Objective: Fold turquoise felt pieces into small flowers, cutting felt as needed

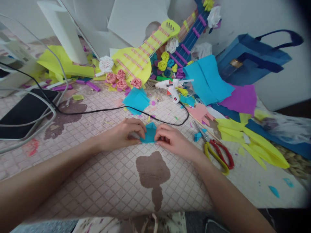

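A small piece of blue crepe paper (pixel 150 132) lies low over the quilted table cover between my hands. My left hand (pixel 131 133) pinches its left side, fingers curled. From the other side my right hand (pixel 170 138) pinches the right edge, its thumb near the bottom corner. The paper's upper edge looks folded to a peak. Just beyond are more blue paper squares (pixel 137 100) in a loose stack. Scissors (pixel 215 147) with red and yellow handles rest right of my right hand, beside a small blue scrap (pixel 200 135).
A white glue gun (pixel 172 87) stands behind, its black cord (pixel 104 110) crossing the table. Farther back are a yellow paper guitar (pixel 134 63) with pink roses and a blue one (pixel 187 45). A tablet (pixel 26 111) lies left; yellow paper strips (pixel 255 139) and a blue bag (pixel 252 61) are right.
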The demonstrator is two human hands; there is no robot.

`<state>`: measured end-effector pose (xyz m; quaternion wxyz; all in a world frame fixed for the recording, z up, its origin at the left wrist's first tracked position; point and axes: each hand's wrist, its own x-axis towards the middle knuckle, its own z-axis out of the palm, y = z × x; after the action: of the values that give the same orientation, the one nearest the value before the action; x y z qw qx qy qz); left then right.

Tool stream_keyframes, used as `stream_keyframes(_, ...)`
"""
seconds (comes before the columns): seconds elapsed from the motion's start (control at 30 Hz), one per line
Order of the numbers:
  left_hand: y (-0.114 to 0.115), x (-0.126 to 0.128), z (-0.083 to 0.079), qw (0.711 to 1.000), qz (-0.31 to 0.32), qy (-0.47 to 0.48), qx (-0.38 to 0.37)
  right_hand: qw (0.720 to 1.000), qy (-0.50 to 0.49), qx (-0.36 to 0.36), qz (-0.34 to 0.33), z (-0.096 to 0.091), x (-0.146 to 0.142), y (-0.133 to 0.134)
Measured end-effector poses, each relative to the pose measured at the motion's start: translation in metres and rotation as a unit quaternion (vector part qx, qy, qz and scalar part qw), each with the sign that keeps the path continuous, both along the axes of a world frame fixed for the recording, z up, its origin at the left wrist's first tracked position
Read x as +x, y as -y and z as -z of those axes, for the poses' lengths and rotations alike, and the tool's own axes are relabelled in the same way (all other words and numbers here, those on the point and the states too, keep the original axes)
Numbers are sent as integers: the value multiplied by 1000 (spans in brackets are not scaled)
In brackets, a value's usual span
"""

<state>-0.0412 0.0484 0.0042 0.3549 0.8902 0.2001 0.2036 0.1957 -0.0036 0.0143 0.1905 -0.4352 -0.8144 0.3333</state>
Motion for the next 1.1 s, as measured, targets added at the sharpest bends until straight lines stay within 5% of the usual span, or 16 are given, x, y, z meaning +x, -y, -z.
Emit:
stream_keyframes(0.23,-3,-3,0,1000,-3,-6,-15,1000,8,8,5,-2,-2,0)
stream_keyframes(0.6,13,11,8,995,-93,21,34,998,6,49,50,9,-14,9)
stream_keyframes(0.83,1,-2,3,999,-42,-27,-6,1000,0,-3,21,-2,-7,8)
stream_keyframes(1.1,7,3,2,998,-55,-13,1,999,2,19,30,-2,-7,7)
